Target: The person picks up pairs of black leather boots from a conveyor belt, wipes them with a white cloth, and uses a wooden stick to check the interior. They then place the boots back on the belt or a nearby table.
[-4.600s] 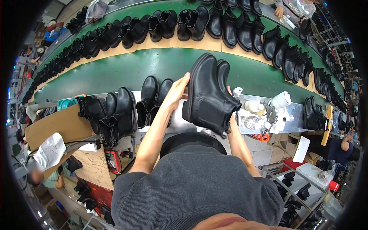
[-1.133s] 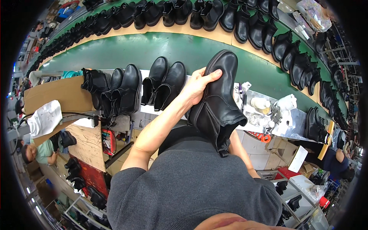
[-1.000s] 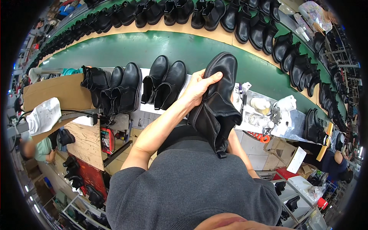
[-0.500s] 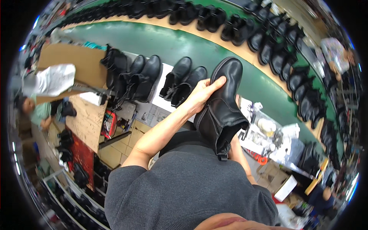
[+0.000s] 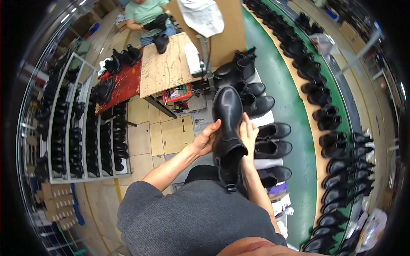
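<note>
Both hands clamped one black ankle boot [image 5: 228,123] above the lap: left hand [image 5: 206,141] on its left side, right hand [image 5: 249,133] on its right. Risk: only fingertips gripped smooth leather, so it might slip. Boot pairs [image 5: 273,143] crowded the counter [image 5: 267,164] edge just beyond, leaving little room.

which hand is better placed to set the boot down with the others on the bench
Probably the right hand: it grips the black boot on the side facing the boots on the bench. The left hand holds the far side.
</note>
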The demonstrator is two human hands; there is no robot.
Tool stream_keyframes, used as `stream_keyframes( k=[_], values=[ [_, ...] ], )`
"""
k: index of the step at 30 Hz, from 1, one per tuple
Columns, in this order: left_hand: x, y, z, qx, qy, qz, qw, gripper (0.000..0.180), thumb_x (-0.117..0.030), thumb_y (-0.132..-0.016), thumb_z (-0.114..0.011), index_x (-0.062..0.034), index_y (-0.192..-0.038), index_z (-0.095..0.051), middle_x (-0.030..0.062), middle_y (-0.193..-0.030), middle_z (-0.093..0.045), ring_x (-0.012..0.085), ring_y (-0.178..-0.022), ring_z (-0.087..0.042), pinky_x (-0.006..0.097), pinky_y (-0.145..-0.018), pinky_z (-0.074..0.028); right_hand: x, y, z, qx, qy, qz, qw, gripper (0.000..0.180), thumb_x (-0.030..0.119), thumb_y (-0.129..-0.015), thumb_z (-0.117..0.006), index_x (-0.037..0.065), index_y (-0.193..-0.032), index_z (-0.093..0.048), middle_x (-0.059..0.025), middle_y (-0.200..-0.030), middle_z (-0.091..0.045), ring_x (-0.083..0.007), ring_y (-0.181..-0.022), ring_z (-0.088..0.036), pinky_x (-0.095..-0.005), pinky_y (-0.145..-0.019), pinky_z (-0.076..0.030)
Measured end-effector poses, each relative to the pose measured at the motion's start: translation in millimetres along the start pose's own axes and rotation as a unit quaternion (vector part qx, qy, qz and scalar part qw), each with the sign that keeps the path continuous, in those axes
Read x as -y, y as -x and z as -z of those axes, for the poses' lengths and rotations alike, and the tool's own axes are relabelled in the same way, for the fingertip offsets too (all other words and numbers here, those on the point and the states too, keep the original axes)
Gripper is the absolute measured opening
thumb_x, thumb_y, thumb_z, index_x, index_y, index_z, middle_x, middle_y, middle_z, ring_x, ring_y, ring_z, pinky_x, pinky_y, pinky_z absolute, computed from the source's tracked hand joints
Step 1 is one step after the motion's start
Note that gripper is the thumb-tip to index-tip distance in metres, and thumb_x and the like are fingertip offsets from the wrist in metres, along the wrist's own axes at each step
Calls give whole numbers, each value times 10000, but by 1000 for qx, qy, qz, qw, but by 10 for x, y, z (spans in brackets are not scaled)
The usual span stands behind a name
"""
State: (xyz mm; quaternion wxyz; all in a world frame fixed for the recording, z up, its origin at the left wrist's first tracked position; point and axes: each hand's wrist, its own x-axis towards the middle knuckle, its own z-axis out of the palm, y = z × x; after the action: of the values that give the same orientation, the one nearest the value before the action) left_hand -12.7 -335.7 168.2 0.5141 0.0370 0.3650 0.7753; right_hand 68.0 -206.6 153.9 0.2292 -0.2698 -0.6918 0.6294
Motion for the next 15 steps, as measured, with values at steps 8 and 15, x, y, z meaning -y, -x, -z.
stream_keyframes(
  k=[8, 15],
  values=[
    [-1011, -165, 912, -54, 69, -13, 996, 780, -658, -880, -374, 38, -1188, -540, 219, -1102, -613, 334, -973, -633, 472, -842, -523, -78, -378, -321, 79, -152, -151, 974, 392, 243, -940, -546, 58, -1284, -514, -44, -1149, -584, -86, -916, -544, -234, -747, -428],
    [-1417, -1148, 902, 38, -49, -3, 998, 820, -642, -836, -502, 17, -1314, -405, 243, -1134, -593, 307, -987, -635, 403, -878, -525, 240, -1116, -475, -55, -249, -86, 963, 327, 198, -964, -508, 14, -1233, -534, -52, -1038, -607, -76, -819, -560, -205, -704, -450]
  ],
)
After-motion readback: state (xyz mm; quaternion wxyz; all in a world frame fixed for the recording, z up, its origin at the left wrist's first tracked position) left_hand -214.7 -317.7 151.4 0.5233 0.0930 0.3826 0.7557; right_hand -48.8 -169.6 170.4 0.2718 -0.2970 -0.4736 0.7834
